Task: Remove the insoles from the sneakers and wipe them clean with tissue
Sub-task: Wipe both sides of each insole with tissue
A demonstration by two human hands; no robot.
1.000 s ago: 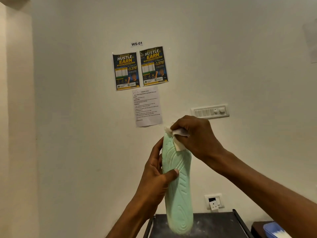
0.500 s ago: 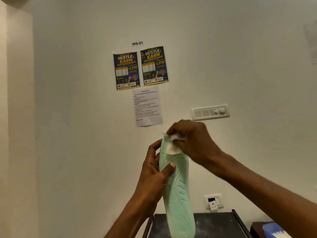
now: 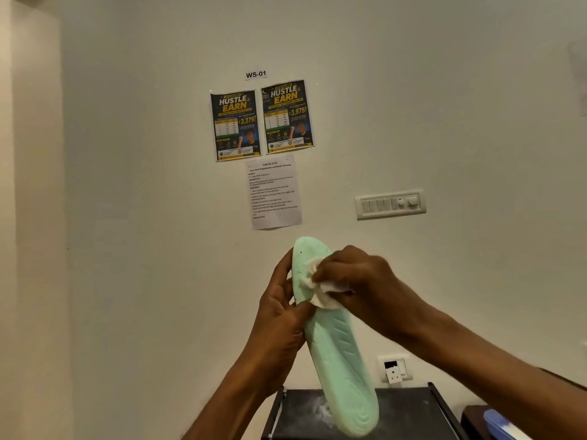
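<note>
The person stood facing the wall with a mint-green insole [image 3: 333, 344] raised in front of them, out of any shoe and in the air, its grooved face turned their way. It leaned a little, top end to the left, bottom end hanging above the dark shelf top [image 3: 409, 408] without touching it. No sneaker was anywhere I could see.

The left hand [image 3: 279, 315] gripped the insole along its left edge, thumb laid over the front and fingers curled round behind. I took that for a brace, so the soft foam would not fold away under pressure. The right hand [image 3: 355, 281] pinched a crumpled white tissue [image 3: 317, 287] in bent fingers and pressed it against the upper part of the insole, just below the rounded tip.

To my eye the wiping was under way near the top, with the long lower stretch not yet covered by the tissue. A printed instruction sheet [image 3: 274, 192] hung on the wall straight ahead
</note>
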